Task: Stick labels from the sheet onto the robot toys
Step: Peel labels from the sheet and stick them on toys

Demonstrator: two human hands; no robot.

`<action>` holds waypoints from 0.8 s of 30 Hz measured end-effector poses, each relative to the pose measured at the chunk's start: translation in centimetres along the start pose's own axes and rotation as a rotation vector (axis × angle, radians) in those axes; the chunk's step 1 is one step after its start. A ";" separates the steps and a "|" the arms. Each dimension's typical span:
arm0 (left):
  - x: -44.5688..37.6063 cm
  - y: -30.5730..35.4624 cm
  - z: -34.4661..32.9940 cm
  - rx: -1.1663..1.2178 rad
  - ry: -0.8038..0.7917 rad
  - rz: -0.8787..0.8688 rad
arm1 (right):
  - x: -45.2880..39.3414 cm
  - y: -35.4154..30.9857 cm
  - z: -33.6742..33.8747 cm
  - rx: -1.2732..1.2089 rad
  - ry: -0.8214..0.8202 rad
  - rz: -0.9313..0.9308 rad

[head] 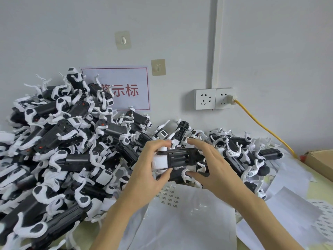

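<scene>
One robot toy [177,158] is held above the label sheet [168,194] on the desk [320,179], gripped at its white end by the left hand [149,170], while the right hand [210,165] is spread wide against its dark body. A label appears to be being pressed on; next, another must be peeled from the sheet. The label itself is hidden under the fingers, and the sheet's print cannot be read.

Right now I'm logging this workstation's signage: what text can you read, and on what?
"示标": red characters on the white wall sign; a character before them is hidden by the pile of robot toys.
Label sheet: small printed labels, too small to read.
Toy in the hands: no readable text.
</scene>
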State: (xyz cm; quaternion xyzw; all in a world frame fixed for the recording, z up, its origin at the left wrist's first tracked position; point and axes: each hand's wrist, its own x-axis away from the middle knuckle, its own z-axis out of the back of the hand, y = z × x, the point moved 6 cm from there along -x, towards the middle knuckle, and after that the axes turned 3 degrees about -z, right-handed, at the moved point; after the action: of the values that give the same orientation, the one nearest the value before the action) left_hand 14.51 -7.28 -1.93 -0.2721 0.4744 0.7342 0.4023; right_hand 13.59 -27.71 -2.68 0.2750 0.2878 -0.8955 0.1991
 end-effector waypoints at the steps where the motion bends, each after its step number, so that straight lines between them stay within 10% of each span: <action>1: 0.0 -0.3 -0.1 0.065 0.004 0.049 | 0.0 0.1 0.0 -0.010 0.000 0.003; 7: -0.3 -0.5 0.9 0.117 0.211 0.146 | -0.5 2.5 3.0 -0.385 0.127 -0.181; 13: -0.1 -0.7 0.5 -0.427 0.098 0.119 | -0.2 8.0 6.8 -1.520 0.575 -0.391; 24: 3.4 -5.5 -4.8 -1.042 -0.465 0.267 | -0.4 4.4 1.8 -0.511 0.129 -0.295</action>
State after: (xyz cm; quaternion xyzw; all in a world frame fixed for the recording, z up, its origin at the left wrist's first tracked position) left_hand 17.51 -9.27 -9.15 -0.2035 -0.0196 0.9554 0.2132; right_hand 15.48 -32.06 -3.04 0.2276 0.5529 -0.7939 0.1110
